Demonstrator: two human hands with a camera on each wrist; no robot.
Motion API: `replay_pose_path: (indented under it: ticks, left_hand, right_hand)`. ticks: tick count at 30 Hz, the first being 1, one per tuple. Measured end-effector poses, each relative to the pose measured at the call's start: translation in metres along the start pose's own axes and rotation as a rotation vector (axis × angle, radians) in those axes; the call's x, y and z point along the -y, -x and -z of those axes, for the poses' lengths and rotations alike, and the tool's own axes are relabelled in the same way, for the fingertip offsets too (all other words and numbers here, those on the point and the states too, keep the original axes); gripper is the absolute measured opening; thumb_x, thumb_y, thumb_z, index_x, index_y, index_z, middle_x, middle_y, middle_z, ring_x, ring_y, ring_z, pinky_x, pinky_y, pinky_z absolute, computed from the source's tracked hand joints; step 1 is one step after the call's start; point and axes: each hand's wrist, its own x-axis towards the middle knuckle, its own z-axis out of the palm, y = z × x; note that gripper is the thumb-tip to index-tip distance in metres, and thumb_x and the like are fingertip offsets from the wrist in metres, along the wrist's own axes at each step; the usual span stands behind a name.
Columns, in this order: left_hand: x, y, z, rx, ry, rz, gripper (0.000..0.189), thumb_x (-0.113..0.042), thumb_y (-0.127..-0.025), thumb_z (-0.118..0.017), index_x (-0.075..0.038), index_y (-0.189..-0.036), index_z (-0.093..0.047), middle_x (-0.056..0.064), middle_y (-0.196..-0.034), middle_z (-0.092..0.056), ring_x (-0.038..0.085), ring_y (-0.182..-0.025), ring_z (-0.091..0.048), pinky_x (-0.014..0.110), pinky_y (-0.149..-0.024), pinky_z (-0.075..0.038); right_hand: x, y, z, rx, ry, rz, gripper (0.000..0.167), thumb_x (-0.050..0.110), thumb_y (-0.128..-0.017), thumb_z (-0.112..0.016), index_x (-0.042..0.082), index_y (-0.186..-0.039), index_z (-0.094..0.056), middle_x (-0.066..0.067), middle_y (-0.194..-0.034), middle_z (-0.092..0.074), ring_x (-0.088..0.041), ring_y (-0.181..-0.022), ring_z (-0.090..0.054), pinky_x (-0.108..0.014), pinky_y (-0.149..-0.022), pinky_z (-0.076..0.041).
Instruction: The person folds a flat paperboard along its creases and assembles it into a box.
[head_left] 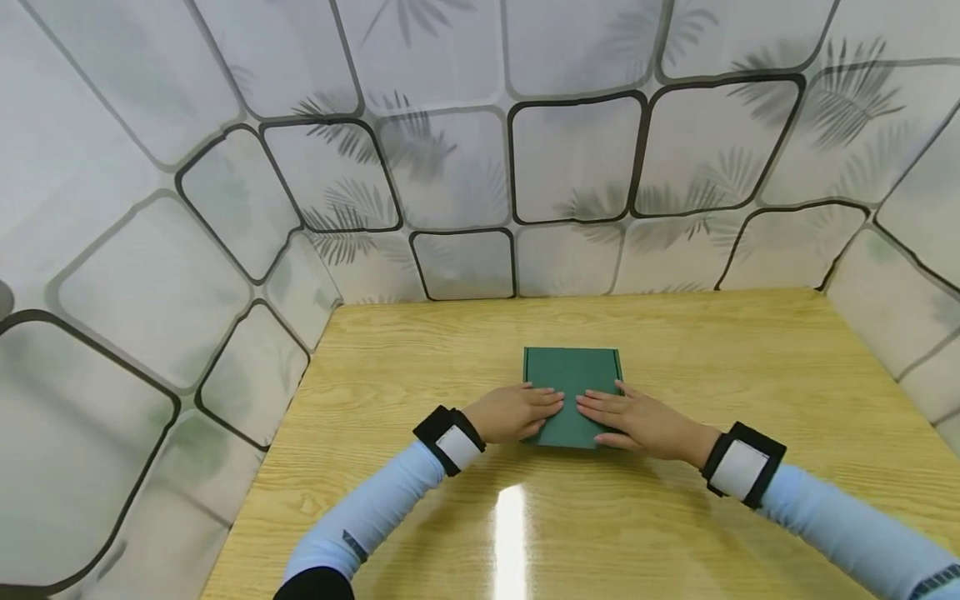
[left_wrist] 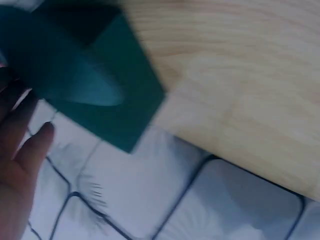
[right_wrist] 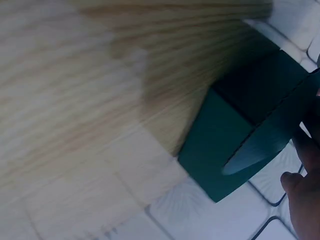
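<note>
A dark green cardboard box lies on the wooden table in front of me, its flat top facing up. My left hand rests on the top's left part, fingers stretched toward the middle. From the other side my right hand lies over the right edge, its fingers also straight across the top. Both wrist views show a rounded cardboard flap, the left one and the right one, standing out over the box's side. The box's inside is hidden.
The light wooden table reaches back to a pale curtain with dark outlined shapes and leaf prints. The same curtain hangs along the left and right sides. A bright reflection shows on the tabletop near me.
</note>
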Motion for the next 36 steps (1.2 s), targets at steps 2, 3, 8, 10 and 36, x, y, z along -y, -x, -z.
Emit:
replay_pose_path:
  ticks: [2, 3, 8, 10, 36]
  left_hand:
    - [0.007, 0.010, -0.006, -0.040, 0.020, -0.016, 0.044, -0.021, -0.103, -0.047, -0.006, -0.144, -0.046, 0.007, -0.147, -0.048, 0.019, -0.137, -0.044, 0.037, -0.111, -0.037]
    - [0.010, 0.015, -0.007, -0.054, 0.051, -0.014, 0.044, -0.020, -0.103, -0.048, -0.005, -0.143, -0.046, 0.008, -0.146, -0.048, 0.021, -0.137, -0.044, 0.038, -0.111, -0.037]
    - [0.018, 0.031, -0.009, -0.075, 0.148, 0.032, 0.043, -0.017, -0.101, -0.050, -0.003, -0.142, -0.047, 0.010, -0.146, -0.049, 0.022, -0.137, -0.043, 0.037, -0.112, -0.035]
    - [0.017, 0.028, -0.008, -0.076, 0.105, 0.023, 0.043, -0.018, -0.102, -0.049, -0.004, -0.142, -0.048, 0.010, -0.146, -0.049, 0.021, -0.137, -0.043, 0.037, -0.112, -0.035]
    - [0.057, 0.046, -0.031, -0.199, 0.359, 0.173, 0.073, 0.005, -0.082, -0.071, -0.004, -0.147, -0.039, 0.018, -0.151, -0.040, 0.042, -0.140, -0.032, 0.045, -0.104, -0.043]
  right_hand:
    - [-0.006, 0.009, -0.002, -0.056, 0.008, 0.007, 0.049, 0.033, -0.095, -0.059, 0.006, -0.136, -0.056, -0.011, -0.138, -0.057, -0.027, -0.127, -0.054, -0.046, -0.115, -0.026]
    - [-0.009, 0.014, -0.002, -0.084, 0.008, 0.013, 0.047, 0.030, -0.094, -0.060, 0.006, -0.135, -0.058, -0.011, -0.136, -0.059, -0.026, -0.125, -0.055, -0.040, -0.118, -0.020]
    - [-0.023, 0.030, 0.003, -0.177, 0.032, 0.041, 0.042, 0.023, -0.091, -0.065, 0.004, -0.128, -0.063, -0.012, -0.128, -0.064, -0.026, -0.117, -0.061, -0.018, -0.116, 0.008]
    - [-0.023, 0.028, 0.006, -0.169, 0.045, 0.037, 0.042, 0.025, -0.091, -0.065, 0.003, -0.127, -0.063, -0.012, -0.127, -0.065, -0.027, -0.116, -0.061, -0.023, -0.119, 0.004]
    - [-0.067, 0.044, 0.011, -0.109, -0.132, -0.135, 0.093, 0.004, -0.068, -0.085, 0.003, -0.148, -0.037, -0.015, -0.152, -0.039, -0.024, -0.139, -0.037, -0.059, -0.101, -0.036]
